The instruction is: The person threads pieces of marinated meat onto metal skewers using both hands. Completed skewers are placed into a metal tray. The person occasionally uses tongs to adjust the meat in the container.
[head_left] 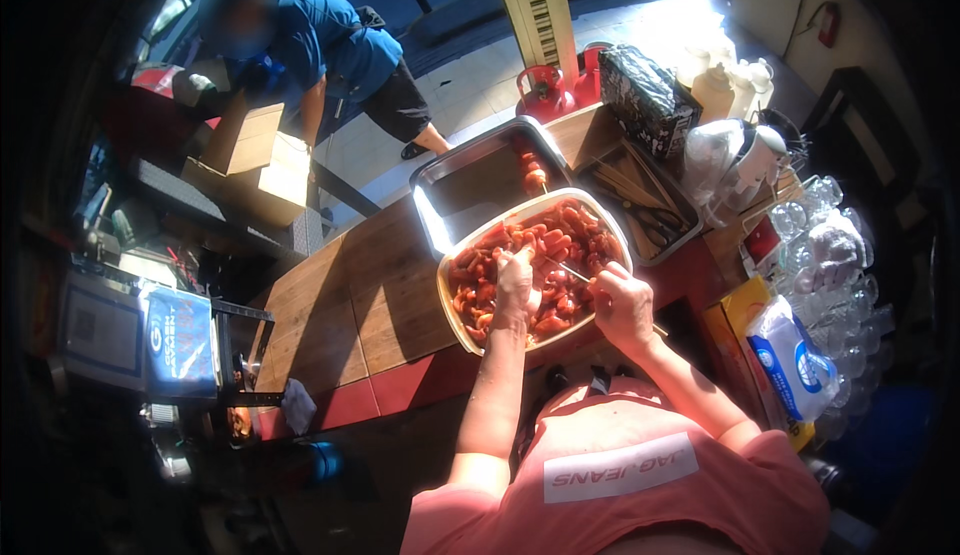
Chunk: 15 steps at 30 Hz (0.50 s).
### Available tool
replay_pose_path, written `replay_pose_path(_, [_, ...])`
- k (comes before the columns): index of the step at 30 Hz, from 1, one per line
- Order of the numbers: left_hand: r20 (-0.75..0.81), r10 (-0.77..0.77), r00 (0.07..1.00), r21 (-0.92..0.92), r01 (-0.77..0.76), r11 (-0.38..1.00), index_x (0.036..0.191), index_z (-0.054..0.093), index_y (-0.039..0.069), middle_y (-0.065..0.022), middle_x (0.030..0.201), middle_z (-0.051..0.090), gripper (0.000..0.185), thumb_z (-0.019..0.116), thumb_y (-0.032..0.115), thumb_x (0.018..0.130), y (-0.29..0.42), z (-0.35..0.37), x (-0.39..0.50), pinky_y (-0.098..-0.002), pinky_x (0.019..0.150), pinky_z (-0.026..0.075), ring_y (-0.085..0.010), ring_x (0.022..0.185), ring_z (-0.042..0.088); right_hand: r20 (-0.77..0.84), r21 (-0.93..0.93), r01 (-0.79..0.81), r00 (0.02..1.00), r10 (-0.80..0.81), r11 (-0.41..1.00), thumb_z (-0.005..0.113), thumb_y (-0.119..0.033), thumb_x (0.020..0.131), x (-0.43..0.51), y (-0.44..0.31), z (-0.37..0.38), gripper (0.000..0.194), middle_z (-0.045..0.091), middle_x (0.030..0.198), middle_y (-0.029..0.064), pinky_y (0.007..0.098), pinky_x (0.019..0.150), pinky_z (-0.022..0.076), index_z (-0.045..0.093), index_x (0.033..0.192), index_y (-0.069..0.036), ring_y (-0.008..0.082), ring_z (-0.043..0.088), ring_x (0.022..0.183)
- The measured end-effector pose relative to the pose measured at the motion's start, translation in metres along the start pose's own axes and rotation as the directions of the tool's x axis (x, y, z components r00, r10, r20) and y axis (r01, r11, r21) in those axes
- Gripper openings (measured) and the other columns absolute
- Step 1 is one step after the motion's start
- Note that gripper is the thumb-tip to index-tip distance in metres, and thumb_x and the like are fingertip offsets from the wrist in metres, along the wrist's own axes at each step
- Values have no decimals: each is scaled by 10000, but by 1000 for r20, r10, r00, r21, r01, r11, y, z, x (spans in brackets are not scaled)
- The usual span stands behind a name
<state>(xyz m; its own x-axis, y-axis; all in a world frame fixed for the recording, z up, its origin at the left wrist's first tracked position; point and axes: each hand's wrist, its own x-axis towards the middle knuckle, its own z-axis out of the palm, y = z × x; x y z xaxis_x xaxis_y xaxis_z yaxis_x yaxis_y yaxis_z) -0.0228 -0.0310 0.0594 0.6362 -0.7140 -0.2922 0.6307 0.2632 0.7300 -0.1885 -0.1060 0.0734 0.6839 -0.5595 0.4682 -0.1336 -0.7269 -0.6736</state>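
Observation:
A pale plastic tub (444,285) of red marinated meat pieces (555,322) stands before me at the counter's edge. My left hand (517,281) is over the middle of the tub, its fingers closed around a piece of the meat. From the right, my right hand (621,300) pinches a thin skewer (574,271) that points toward the meat at my left hand. Whether its tip is in the meat, I cannot tell. Behind the tub lies a metal tray (431,225) with skewered red meat (533,172) at its right end.
Right of the tub, a tray (686,236) holds bare skewers and scissors (649,213). Bottles (712,89), a plastic bag (712,157) and clear cups (847,292) stand farther right. Across the wooden counter (322,315), a person in blue (337,44) bends over a cardboard box (262,172).

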Motion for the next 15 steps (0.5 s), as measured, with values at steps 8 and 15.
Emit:
replay_pose_path(8, [7,18,1000,-26,-18,999,1072,563,5,-173,1032,657,190,416,97,995,-1,1,0,-426,893,543,-305,981,659,0,195,4,1000,-4,981,595,36,723,-3,6,13,84,560,725,122,397,558,461,548,728,-33,331,598,673])
replay_pose_path(15, [-34,-9,999,-40,7,999,973,589,9,-169,1036,657,199,403,81,986,-6,-3,-2,-436,907,538,-323,1003,652,-7,-31,6,1000,-6,999,601,16,732,-2,-1,8,96,528,712,139,418,549,454,520,712,-31,346,587,665])
